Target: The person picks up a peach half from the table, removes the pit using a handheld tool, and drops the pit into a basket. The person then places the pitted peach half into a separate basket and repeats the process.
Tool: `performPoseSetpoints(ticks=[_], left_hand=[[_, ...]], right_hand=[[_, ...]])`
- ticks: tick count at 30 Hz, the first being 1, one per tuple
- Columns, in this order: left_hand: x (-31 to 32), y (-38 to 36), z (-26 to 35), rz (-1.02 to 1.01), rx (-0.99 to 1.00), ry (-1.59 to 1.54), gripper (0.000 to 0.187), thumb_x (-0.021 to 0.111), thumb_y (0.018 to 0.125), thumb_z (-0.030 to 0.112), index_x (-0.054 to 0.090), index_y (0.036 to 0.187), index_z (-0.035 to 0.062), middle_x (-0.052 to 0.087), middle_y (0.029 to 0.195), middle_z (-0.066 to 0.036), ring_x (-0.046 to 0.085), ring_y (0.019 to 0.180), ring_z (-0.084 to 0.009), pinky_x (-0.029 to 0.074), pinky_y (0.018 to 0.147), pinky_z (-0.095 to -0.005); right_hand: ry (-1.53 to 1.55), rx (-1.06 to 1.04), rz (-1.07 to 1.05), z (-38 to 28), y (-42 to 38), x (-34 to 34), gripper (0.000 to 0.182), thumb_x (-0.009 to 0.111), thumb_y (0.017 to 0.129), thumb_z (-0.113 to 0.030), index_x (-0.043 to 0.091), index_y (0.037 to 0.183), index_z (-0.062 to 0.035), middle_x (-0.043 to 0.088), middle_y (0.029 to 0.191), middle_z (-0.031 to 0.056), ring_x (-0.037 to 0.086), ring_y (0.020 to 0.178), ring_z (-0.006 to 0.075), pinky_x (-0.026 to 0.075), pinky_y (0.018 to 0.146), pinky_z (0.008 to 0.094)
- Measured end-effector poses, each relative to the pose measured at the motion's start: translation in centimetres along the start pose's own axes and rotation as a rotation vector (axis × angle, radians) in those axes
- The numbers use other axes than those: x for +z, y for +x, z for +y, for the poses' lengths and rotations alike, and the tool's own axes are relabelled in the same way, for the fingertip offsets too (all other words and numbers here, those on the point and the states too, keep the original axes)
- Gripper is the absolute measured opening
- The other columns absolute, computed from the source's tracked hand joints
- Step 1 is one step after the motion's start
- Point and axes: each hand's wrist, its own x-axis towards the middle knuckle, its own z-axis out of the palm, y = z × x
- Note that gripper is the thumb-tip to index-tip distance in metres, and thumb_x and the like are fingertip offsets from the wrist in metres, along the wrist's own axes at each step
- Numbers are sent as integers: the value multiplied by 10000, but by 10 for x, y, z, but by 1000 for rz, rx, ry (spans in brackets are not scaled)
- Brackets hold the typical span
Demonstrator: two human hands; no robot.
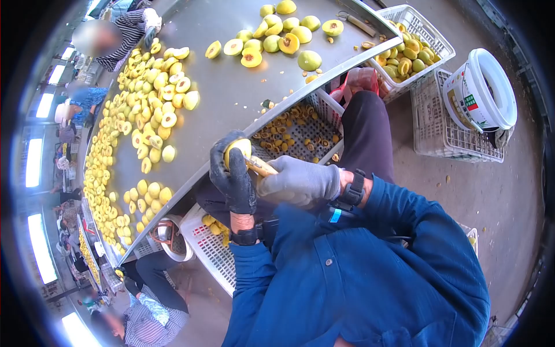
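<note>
My left hand (234, 176), in a dark glove, is closed around a yellow peach half (238, 151) just off the table's edge. My right hand (298, 179), in a light grey glove, grips a pitting knife by its wooden handle (263, 167). The tool's tip meets the peach, and its working end is mostly hidden. Below both hands sits a crate (329, 113) with loose pits and scraps in it. Whole and halved peaches (272, 32) lie on the metal table (231, 87) beyond.
Many peach halves (153, 110) cover the table's left side. Another wooden-handled tool (361, 25) lies near the far corner. At right stand a crate of peaches (407, 55) and a white bucket (477, 92) on a crate. A white crate (211, 243) is by my left arm. Other people work at left.
</note>
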Motion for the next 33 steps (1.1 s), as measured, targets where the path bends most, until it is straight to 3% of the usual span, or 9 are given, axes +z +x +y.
performPoseSetpoints(ticks=[2, 4, 6, 12, 18, 21, 26, 29, 33], left_hand=[[-10, 3, -1, -197, 192, 337, 382, 441, 993, 287, 596, 1112, -40, 677, 1007, -144, 652, 906, -229, 525, 835, -344], [-6, 1, -11, -95, 45, 10, 414, 436, 997, 321, 595, 1112, -43, 674, 1013, -148, 651, 916, -236, 526, 845, -352], [14, 2, -13, 178, -334, -719, 461, 419, 1008, 370, 591, 1113, -44, 672, 1002, -158, 652, 907, -251, 529, 857, -362], [3, -20, -21, 80, -91, -266, 490, 401, 1013, 380, 642, 998, -46, 684, 957, -142, 655, 847, -222, 522, 830, -364], [2, -3, -27, 42, -76, -459, 462, 378, 1023, 360, 627, 937, -19, 696, 899, -140, 669, 802, -216, 541, 780, -357], [8, -5, -33, 24, -86, -514, 464, 367, 1029, 363, 617, 913, -11, 694, 893, -144, 673, 792, -219, 547, 766, -355], [13, -7, -45, -26, -114, -778, 530, 344, 1030, 461, 604, 990, 2, 681, 938, -169, 667, 828, -256, 548, 776, -379], [16, -11, -63, 69, -155, -825, 556, 332, 1022, 515, 591, 1066, 24, 670, 1006, -170, 659, 891, -280, 546, 814, -399], [20, 8, -54, 436, -491, -1044, 597, 310, 1012, 564, 580, 1134, 45, 657, 1069, -151, 636, 974, -300, 533, 887, -432]], right_hand=[[-385, -102, 105, 5, -2, -1, 207, 617, 878, -177, 629, 1012, -20, 606, 746, 8, 567, 659, 97, 464, 586, 281], [-861, -345, 254, 7, 2, -7, 223, 595, 878, -160, 619, 1040, -10, 618, 749, 38, 582, 678, 121, 482, 611, 316], [-442, -216, 162, 0, -1, 0, 223, 594, 874, -157, 620, 1041, -13, 615, 740, 35, 579, 666, 120, 481, 603, 315], [-693, -186, 137, -6, -8, -1, 219, 586, 868, -154, 624, 1027, -8, 602, 708, 30, 572, 659, 105, 476, 606, 297], [-414, -268, 52, 7, 12, 3, 265, 623, 888, -218, 616, 1029, 7, 633, 718, 134, 618, 640, 193, 483, 622, 343], [-836, -339, 163, 9, 20, -12, 230, 607, 890, -188, 624, 1020, 1, 631, 717, 53, 594, 667, 134, 470, 620, 312], [-261, -75, -168, 11, 26, -16, 192, 609, 885, -168, 654, 839, 13, 611, 723, 7, 542, 666, 64, 456, 606, 272], [-449, -220, -55, 7, 29, -11, 180, 615, 875, -157, 653, 865, 18, 590, 694, -8, 532, 675, 62, 457, 615, 270], [-1147, -630, 301, 41, 58, -34, 189, 644, 887, -263, 684, 970, -97, 656, 718, 139, 641, 629, 294, 496, 595, 383]])
